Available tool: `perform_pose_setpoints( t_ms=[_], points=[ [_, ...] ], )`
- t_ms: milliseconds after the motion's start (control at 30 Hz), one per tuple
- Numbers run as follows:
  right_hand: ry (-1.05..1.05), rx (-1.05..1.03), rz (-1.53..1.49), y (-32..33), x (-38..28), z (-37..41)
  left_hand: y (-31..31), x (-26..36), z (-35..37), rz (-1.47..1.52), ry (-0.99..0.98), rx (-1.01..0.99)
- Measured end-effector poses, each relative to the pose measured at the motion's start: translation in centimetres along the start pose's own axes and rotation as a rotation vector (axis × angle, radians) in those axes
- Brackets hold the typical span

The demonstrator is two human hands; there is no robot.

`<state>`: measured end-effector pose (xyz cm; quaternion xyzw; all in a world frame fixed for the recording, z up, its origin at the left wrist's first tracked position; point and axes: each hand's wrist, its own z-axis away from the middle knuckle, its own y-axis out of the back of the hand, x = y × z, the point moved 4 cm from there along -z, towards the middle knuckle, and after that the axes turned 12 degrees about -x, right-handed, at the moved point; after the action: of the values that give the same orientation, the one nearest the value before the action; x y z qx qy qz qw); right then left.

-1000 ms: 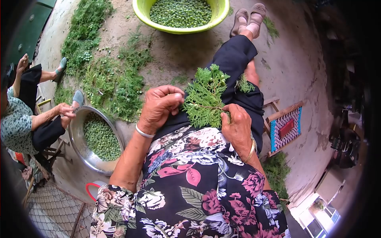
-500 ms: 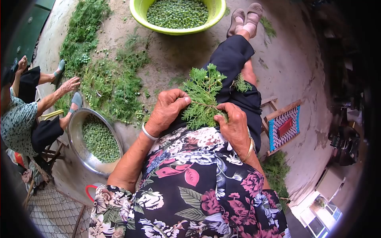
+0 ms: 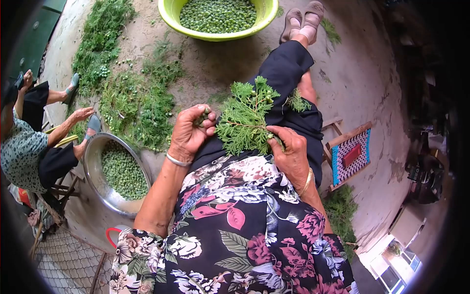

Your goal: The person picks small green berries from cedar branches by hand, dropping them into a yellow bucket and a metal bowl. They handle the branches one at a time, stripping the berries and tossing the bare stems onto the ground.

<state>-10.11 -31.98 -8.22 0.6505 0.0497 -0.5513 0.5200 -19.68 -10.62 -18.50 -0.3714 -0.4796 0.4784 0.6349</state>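
Observation:
A flat, feathery evergreen sprig (image 3: 245, 120) with a few green cones near its tip lies over my lap. My right hand (image 3: 290, 151) pinches its stem between thumb and fingers, and something green also shows beneath the thumb. To the left of the sprig, apart from it, my left hand (image 3: 192, 131) is curled with small green cones (image 3: 201, 116) in its fingers. A smaller sprig (image 3: 297, 102) rests on my dark trouser leg.
A lime-green basin (image 3: 218, 35) of green cones stands ahead. At left is a metal basin (image 3: 122, 171) of cones, near a seated person (image 3: 29, 152). Cut branches (image 3: 139, 108) cover the floor there. A woven stool (image 3: 350, 156) stands at right.
My left hand has left the sprig's stem and moved left, its fingers now curled around cones. My right hand keeps hold of the stem. The other person's hand has drawn back slightly.

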Motion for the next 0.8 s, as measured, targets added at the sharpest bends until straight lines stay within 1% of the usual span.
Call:
perform_pose_setpoints(
  t_ms=[67,133,200,267,333,367,433,467,533,600,667,800],
  points=[
    [0.031,-0.023,0.033,0.1,-0.7,-0.1,-3.2,0.4,0.3,-0.164,-0.005,0.092],
    [0.040,-0.020,0.042,0.2,-0.9,-0.2,-5.9,0.6,0.1,-0.201,0.001,0.083],
    [0.052,-0.015,0.052,0.2,-1.1,-0.3,-7.7,0.7,-0.3,-0.394,0.010,0.009],
    [0.066,0.032,0.047,0.2,-1.2,-0.2,-9.6,0.5,-0.1,-0.647,-0.031,0.059],
    [0.055,0.031,0.043,0.3,-1.3,-0.2,-13.0,1.5,0.2,-1.234,-0.172,0.083],
    [0.041,0.028,0.039,0.3,-1.3,0.0,-13.1,1.2,-0.1,-1.232,-0.168,0.080],
    [0.042,0.026,0.051,0.3,-1.3,0.0,-15.5,1.1,0.0,-1.679,-0.635,-0.201],
    [0.049,0.024,0.061,0.2,-1.3,-0.1,-16.0,0.6,0.1,-1.755,-0.614,-0.239],
    [0.043,0.014,0.051,0.2,-1.5,-0.1,-15.1,-1.2,-0.5,-1.830,-0.460,-0.337],
    [0.035,0.007,0.043,0.4,-1.7,-0.3,-13.6,-2.9,-1.0,-1.847,-0.438,-0.342],
    [0.020,-0.008,0.011,0.5,-1.8,-0.3,-12.5,-4.1,-1.3,-1.872,-0.374,-0.317],
    [0.001,-0.007,0.005,0.6,-1.8,-0.3,-11.8,-4.7,-1.7,-1.791,-0.300,-0.277]
  ],
)
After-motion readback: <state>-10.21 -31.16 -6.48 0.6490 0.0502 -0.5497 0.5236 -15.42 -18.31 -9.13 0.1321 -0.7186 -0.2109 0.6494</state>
